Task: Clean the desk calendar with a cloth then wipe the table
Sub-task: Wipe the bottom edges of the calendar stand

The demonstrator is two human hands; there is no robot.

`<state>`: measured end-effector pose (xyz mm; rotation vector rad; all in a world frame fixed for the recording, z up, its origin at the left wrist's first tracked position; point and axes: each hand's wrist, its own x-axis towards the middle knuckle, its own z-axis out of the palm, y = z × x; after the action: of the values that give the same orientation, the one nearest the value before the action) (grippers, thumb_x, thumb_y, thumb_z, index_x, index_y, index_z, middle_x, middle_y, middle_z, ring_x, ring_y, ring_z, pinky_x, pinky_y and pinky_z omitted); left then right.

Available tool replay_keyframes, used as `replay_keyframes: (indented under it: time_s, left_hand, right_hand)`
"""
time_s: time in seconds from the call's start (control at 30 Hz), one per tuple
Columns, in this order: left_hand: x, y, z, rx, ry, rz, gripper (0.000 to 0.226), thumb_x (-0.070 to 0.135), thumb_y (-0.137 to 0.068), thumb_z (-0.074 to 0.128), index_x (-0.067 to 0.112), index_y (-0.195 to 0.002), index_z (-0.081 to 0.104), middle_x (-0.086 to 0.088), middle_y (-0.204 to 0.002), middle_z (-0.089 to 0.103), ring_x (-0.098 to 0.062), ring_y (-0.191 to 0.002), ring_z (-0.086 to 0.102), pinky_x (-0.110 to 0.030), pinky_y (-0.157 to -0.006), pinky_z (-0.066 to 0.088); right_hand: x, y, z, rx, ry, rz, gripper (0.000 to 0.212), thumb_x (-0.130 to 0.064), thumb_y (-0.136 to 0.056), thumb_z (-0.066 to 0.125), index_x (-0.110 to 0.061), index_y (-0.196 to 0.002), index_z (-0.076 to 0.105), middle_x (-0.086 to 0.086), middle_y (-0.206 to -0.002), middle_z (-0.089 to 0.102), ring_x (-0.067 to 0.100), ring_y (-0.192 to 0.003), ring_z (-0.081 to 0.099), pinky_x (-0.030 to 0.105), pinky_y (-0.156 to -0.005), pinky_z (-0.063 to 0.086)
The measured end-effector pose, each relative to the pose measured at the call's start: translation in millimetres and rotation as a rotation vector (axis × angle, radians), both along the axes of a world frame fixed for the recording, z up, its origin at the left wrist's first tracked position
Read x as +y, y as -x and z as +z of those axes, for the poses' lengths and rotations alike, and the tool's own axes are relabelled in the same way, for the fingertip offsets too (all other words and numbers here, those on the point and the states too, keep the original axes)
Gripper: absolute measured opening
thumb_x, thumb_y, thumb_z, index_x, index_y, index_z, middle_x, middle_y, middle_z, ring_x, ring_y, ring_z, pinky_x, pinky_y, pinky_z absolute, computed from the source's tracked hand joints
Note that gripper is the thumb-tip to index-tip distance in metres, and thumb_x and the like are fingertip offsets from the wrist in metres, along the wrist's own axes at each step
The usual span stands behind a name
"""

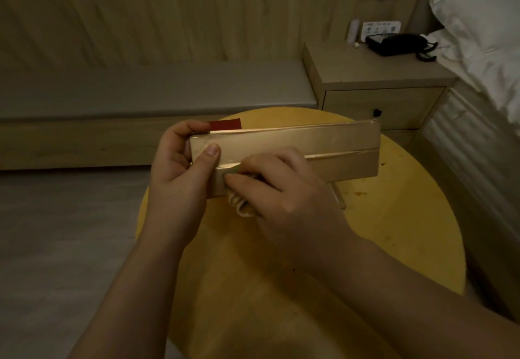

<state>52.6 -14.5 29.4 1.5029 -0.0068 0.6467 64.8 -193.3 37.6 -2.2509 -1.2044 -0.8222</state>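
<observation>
The desk calendar (323, 144), a long gold-brown folded card stand with a red tab at its top left, is held above the round yellow table (394, 232). My left hand (180, 173) grips its left end, thumb on the front face. My right hand (275, 187) presses a small bunched pale cloth (243, 206) against the calendar's lower left front; most of the cloth is hidden under my fingers.
A wooden nightstand (374, 77) with a black telephone (396, 44) stands behind the table. A bed with white pillows (484, 35) is at the right. A low grey bench (140, 91) runs along the wall. Small brown stains (360, 194) mark the tabletop near the right.
</observation>
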Motion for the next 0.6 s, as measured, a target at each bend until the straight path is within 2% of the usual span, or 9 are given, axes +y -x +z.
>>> replay_keyframes:
  time_s: [0.13,0.2,0.3,0.4,0.5,0.6]
  left_hand:
    - [1.2,0.1,1.1,0.019,-0.019,0.056,0.033,-0.002,-0.1,0.056,0.029,-0.11,0.059,0.023,-0.094,0.076,0.003,-0.086,0.068,-0.029,-0.07,0.06]
    - [2.2,0.8,2.2,0.031,-0.022,0.076,0.034,-0.001,-0.1,0.057,0.032,-0.11,0.059,0.025,-0.095,0.075,0.003,-0.088,0.068,-0.038,-0.075,0.06]
    - [0.9,1.8,5.3,0.045,-0.041,0.08,0.034,0.001,-0.101,0.057,0.033,-0.111,0.059,0.03,-0.099,0.074,0.003,-0.091,0.07,-0.043,-0.081,0.061]
    - [1.0,1.7,5.0,0.054,-0.032,0.087,0.033,0.003,-0.1,0.059,0.033,-0.112,0.06,0.029,-0.1,0.074,0.001,-0.092,0.07,-0.046,-0.082,0.061]
    - [2.8,-0.1,3.2,0.05,-0.018,0.087,0.031,0.009,-0.098,0.062,0.038,-0.11,0.063,0.025,-0.099,0.074,-0.003,-0.092,0.07,-0.04,-0.075,0.063]
    - [3.7,-1.8,4.3,0.033,0.007,0.083,0.03,0.015,-0.093,0.063,0.041,-0.106,0.065,0.023,-0.098,0.075,-0.001,-0.089,0.069,-0.03,-0.068,0.06]
  right_hand:
    - [-29.6,-9.7,-4.8,0.007,0.002,-0.044,0.03,-0.017,-0.099,0.058,-0.004,-0.119,0.076,0.017,-0.117,0.073,0.035,-0.105,0.064,0.036,-0.085,0.053]
    - [-52.5,-17.0,-6.1,0.005,0.004,-0.099,0.033,-0.017,-0.099,0.054,-0.003,-0.118,0.076,0.017,-0.116,0.072,0.036,-0.104,0.063,0.03,-0.09,0.044]
    - [-88.8,-31.1,-6.3,-0.002,0.015,-0.2,0.029,-0.004,-0.093,0.06,-0.002,-0.116,0.077,0.02,-0.112,0.072,0.04,-0.1,0.062,0.027,-0.09,0.035]
    - [-119.0,-43.7,-6.6,0.021,0.018,-0.297,0.029,0.002,-0.091,0.066,-0.003,-0.117,0.076,0.02,-0.112,0.071,0.039,-0.102,0.061,0.03,-0.089,0.037]
    - [-132.2,-49.0,-7.6,0.029,-0.001,-0.319,0.028,0.003,-0.09,0.072,-0.003,-0.117,0.077,0.021,-0.111,0.071,0.042,-0.102,0.064,0.035,-0.086,0.042]
    - [-124.6,-44.8,-11.5,0.018,-0.018,-0.292,0.029,0.004,-0.09,0.072,-0.003,-0.118,0.076,0.019,-0.112,0.071,0.04,-0.102,0.063,0.031,-0.089,0.039]
